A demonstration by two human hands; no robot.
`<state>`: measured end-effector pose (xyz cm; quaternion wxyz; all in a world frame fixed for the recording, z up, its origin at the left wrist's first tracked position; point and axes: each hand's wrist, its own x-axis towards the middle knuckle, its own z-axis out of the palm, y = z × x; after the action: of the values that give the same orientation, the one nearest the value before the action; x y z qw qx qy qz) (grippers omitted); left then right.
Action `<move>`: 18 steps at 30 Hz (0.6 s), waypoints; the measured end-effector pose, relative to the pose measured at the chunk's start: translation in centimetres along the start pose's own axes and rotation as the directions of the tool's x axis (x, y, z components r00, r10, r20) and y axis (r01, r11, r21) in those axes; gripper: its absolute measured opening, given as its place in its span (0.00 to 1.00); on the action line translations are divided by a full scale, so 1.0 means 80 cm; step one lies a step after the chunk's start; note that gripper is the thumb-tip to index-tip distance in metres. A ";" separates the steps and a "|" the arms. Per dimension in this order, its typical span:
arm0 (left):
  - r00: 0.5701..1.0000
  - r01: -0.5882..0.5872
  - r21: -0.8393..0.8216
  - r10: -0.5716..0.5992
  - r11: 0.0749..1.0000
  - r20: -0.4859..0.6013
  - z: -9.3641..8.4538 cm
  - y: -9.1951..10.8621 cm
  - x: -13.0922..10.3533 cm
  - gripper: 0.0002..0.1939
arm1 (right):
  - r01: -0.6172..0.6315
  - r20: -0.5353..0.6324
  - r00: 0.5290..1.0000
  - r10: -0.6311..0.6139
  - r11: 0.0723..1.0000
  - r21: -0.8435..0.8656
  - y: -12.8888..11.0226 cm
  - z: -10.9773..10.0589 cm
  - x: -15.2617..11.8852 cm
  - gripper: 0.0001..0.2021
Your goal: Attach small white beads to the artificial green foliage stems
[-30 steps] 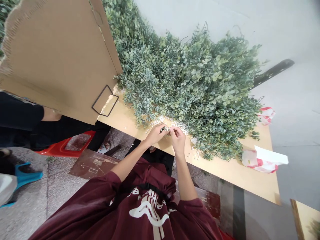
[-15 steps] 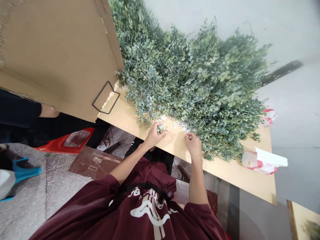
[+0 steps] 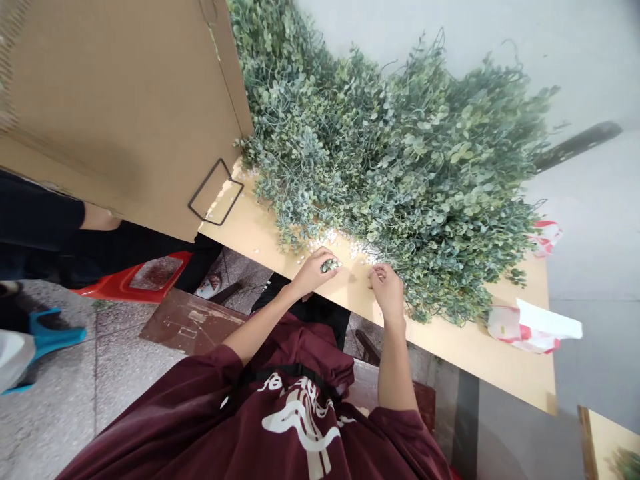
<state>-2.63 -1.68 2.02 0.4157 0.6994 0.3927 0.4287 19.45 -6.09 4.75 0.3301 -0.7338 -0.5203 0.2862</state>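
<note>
My left hand (image 3: 316, 273) is closed around a small sprig of green artificial leaves (image 3: 330, 265), just above the table's near edge. To its right, my right hand (image 3: 387, 288) has its fingers curled together over the tabletop. Whatever those fingertips hold, if anything, is too small to make out. Small white bits (image 3: 356, 249) lie scattered on the wood between the hands and the foliage. A large heap of artificial greenery (image 3: 400, 153) fills the table behind both hands, and its front leaves come close to my right hand.
A big cardboard box (image 3: 125, 113) stands at the left, beside a black wire frame (image 3: 216, 192) on the light wooden table (image 3: 520, 370). At the right lies a red-and-white wrapper (image 3: 530, 327). Someone's arm (image 3: 100, 219) and a red stool (image 3: 135, 283) show below the box.
My left hand has turned and its fingers have closed further over the sprig. My right hand stays in nearly the same place, and the view has shifted slightly.
</note>
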 end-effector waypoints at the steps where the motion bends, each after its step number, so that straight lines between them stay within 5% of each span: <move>1: 1.000 -0.021 -0.011 0.021 1.000 0.007 0.001 -0.001 0.000 0.07 | -0.003 0.005 1.000 0.002 0.996 0.084 -0.003 0.003 -0.001 0.12; 7: 0.989 -0.055 0.004 0.054 0.998 0.136 0.005 -0.005 -0.005 0.06 | -0.063 0.178 0.983 -0.037 0.850 0.524 -0.028 0.026 -0.012 0.11; 12: 0.977 -0.097 0.088 0.078 0.991 0.198 0.008 -0.008 -0.005 0.09 | -0.185 0.303 0.953 -0.029 0.734 0.653 -0.027 0.043 -0.015 0.10; 18: 0.971 -0.099 0.044 0.087 0.994 0.222 0.008 -0.008 0.005 0.15 | -0.223 0.285 0.959 -0.009 0.598 0.770 -0.009 0.049 0.000 0.09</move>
<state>-1.99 -1.25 1.40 0.4168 0.7713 0.3227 0.3568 16.05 -5.19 2.87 0.5326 -0.4962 -0.3315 0.6002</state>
